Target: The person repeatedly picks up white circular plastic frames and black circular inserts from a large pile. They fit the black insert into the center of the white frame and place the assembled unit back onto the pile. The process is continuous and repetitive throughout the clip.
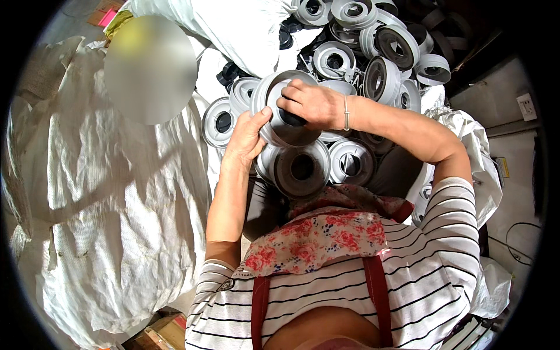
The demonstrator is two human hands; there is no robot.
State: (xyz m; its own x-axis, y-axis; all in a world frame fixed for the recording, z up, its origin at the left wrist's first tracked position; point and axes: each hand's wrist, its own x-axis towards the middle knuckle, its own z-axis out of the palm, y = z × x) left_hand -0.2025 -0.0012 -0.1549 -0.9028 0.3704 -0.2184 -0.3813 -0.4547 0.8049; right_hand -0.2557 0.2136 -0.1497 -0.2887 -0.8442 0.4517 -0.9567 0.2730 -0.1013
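A grey, round plastic housing (296, 138) is tilted up in front of me, its hollow side toward me. My left hand (248, 133) grips its left rim, thumb on the edge. Inside the housing, my right hand (315, 105) has its fingers curled at the dark centre (290, 118); what they pinch there is hidden. Just below, another grey round housing (315, 169) lies over my lap, with a similar housing (352, 162) to its right. Left of my hands rests one more grey housing (217, 122) with a black middle.
A heap of grey round housings (382, 81) spreads out beyond my hands to the right. White woven sacks (116, 221) cover the left side, and another white sack (233, 29) lies at the far side. A wall with a socket (526, 108) stands at the right.
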